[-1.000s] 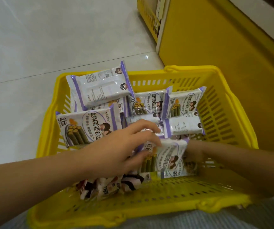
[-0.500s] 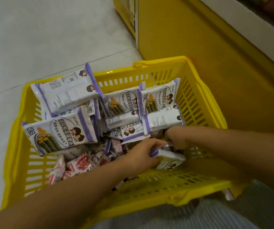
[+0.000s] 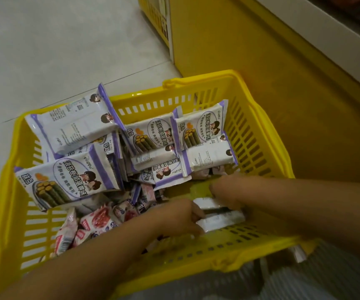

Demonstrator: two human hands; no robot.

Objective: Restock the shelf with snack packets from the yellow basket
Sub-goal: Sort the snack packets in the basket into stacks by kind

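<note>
Pickup step in hand. Left hand [image 3: 179,219] gripping white packet [image 3: 220,219] at near-right corner of yellow basket [image 3: 196,254]. Right hand [image 3: 224,189] touching packet's far side, blurred, so cannot tell grip. Purple seaweed-roll packets [image 3: 70,182] lying toward far edge. Next move: lifting packet clear toward shelf [image 3: 337,37].

Floor [image 3: 55,50]: pale grey tiles, one grout line running on a slant.
Striped cloth [image 3: 229,284]: grey, ribbed, along bottom edge.
Yellow grille [image 3: 151,11]: top edge, cut off.
</note>
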